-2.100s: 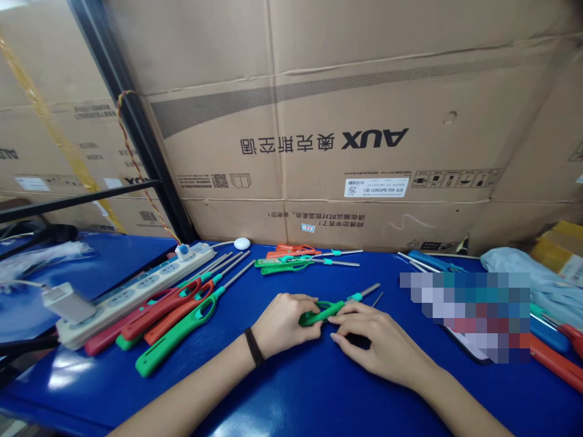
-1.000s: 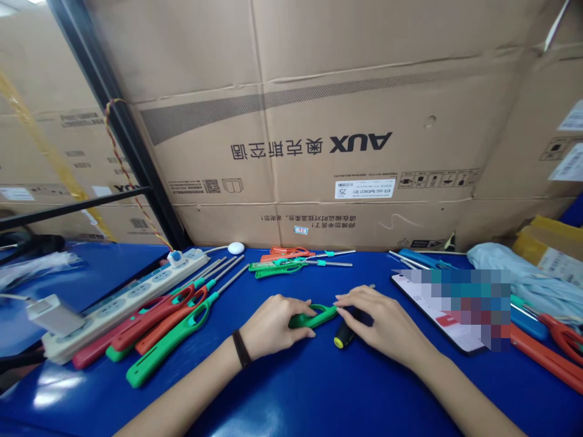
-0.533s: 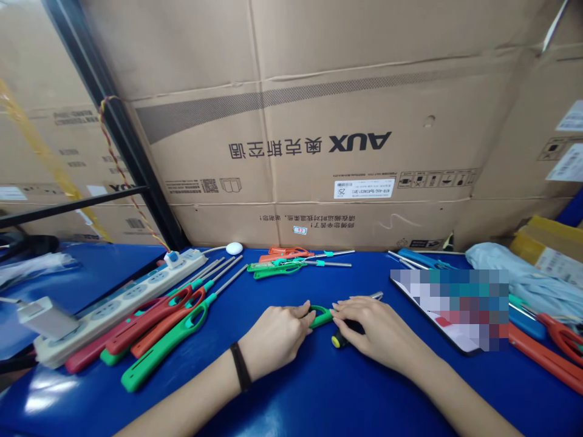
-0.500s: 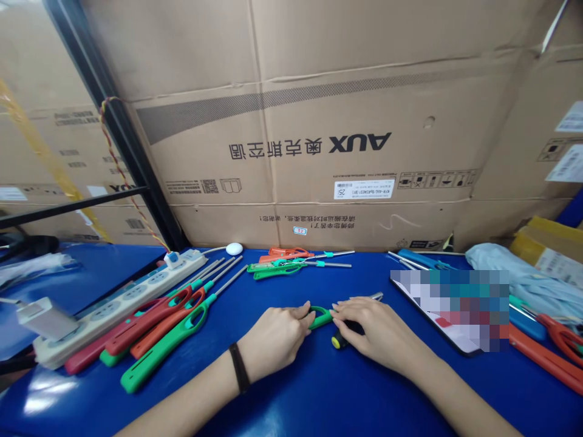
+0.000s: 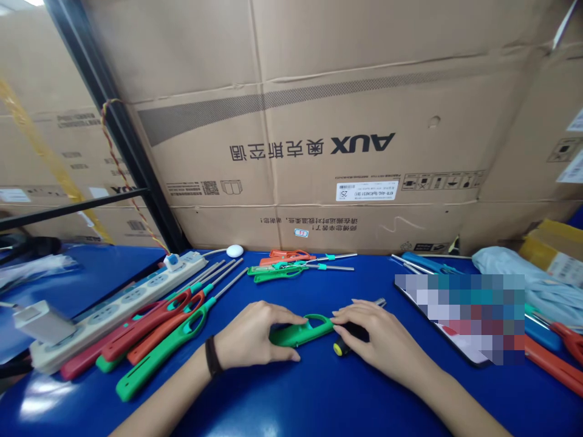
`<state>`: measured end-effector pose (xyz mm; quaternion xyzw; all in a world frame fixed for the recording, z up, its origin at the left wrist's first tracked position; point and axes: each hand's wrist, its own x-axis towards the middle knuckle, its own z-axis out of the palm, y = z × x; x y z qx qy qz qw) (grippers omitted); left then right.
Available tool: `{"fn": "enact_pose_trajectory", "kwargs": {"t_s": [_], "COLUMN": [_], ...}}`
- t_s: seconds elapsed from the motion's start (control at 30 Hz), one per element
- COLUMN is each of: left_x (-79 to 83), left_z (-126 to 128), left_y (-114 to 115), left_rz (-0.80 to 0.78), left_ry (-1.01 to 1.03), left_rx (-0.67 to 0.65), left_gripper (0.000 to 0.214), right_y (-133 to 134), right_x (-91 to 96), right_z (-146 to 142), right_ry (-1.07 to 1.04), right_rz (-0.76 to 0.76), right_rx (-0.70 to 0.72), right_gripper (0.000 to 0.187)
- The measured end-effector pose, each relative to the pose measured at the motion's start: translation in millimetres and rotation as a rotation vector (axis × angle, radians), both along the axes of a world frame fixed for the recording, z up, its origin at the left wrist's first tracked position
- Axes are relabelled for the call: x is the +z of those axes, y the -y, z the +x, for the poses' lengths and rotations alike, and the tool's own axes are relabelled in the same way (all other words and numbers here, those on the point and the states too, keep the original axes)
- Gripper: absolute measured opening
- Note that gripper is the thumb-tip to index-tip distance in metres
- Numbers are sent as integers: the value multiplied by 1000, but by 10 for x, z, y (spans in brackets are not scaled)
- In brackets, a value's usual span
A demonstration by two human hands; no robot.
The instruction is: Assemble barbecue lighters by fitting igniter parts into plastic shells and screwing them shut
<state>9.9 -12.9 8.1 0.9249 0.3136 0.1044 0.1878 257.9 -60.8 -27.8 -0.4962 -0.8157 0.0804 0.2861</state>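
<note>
A green long-nosed lighter [image 5: 303,334] lies low over the blue table between my two hands. My left hand [image 5: 250,334] curls around its handle end, fingers along the far side and thumb along the near side. With bent fingers, my right hand [image 5: 380,334] grips the lighter's front end just past the trigger loop. Below the right palm is a screwdriver handle [image 5: 340,347], black with a yellow end, mostly hidden. A metal tip [image 5: 380,302] shows beyond the right hand; which tool it belongs to I cannot tell.
Several red and green lighters [image 5: 159,346] lie at left beside a white power strip [image 5: 116,309] with a plugged-in charger [image 5: 43,321]. More lighters [image 5: 282,272] lie at the back. A blurred-out phone-like slab [image 5: 421,306] and blue cloth [image 5: 505,267] are at right. Cardboard [image 5: 291,121] stands behind.
My left hand has shifted left and spread from a pinch near the trigger loop to a hold around the handle, baring more of the lighter. The right hand stays nearly in place.
</note>
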Motion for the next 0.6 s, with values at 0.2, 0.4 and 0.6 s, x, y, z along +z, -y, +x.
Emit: {"fn": "enact_pose_trajectory", "kwargs": {"t_s": [0.2,0.4,0.6], "left_x": [-29,-86,-56], "left_z": [-51,-24,-25], "left_y": [-23,-53,-31], "left_rz": [8,19,90], "left_ry": [36,73,-11], "left_rx": [-40,-90,-5], "left_gripper": [31,30,44], "right_y": [-3,-7,-22], "right_x": [13,36,24], "right_z": [-21,20,16], "right_ry": [-53,-115,-198], "right_rz": [-77,-213,-289], "right_rx": [-34,-52,-59], "right_gripper": [11,10,14]}}
